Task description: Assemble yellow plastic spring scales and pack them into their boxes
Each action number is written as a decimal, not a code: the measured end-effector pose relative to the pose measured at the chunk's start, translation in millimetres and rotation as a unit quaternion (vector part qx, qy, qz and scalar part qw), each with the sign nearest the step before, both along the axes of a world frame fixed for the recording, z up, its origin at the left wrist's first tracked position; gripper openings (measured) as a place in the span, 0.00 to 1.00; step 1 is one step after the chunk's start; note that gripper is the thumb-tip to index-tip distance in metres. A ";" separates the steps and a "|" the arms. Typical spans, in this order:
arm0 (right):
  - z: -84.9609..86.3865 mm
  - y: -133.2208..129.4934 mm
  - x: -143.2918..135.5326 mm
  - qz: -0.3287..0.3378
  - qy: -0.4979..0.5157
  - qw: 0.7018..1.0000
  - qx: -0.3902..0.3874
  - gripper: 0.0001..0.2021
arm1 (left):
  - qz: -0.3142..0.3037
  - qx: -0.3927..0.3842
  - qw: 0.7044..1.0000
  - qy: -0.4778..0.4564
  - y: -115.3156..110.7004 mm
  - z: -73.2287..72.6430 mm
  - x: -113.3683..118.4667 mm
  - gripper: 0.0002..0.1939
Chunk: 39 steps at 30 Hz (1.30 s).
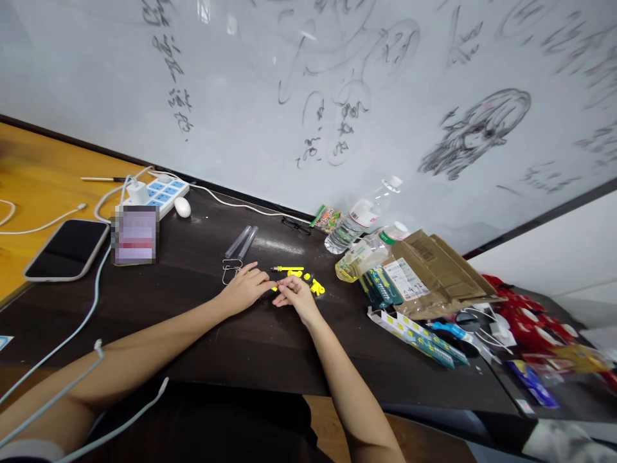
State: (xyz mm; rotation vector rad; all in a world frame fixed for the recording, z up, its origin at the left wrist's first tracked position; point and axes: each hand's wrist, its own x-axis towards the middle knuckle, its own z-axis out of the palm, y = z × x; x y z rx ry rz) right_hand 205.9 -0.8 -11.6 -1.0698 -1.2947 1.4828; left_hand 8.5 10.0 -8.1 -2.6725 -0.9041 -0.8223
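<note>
My left hand (248, 288) and my right hand (295, 297) meet fingertip to fingertip above the dark table. Both are closed in a pinch; what lies between the fingers is too small to make out. A bit of yellow (274, 289) shows at the fingertips. Just beyond my right hand lie a yellow stick-shaped part with a dark tip (289, 269) and several small yellow plastic pieces (317, 287). Bent metal wire pieces (231, 269) lie beside my left hand, partly behind it. Two clear tubes (242, 242) rest farther back.
At left are a phone (67, 249), a power strip (166, 193), a white mouse-like object (182, 206) and loose cables. On the right stand two bottles (354, 222), with a cardboard package (434, 270) and long printed boxes (419, 337). Glasses (296, 225) lie near the whiteboard.
</note>
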 end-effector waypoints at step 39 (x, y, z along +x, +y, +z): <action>-3.5 -16.0 -33.0 0.012 0.084 0.996 0.006 0.14 | -0.066 -0.473 0.779 -0.406 2.9 -10.1 6.1 0.13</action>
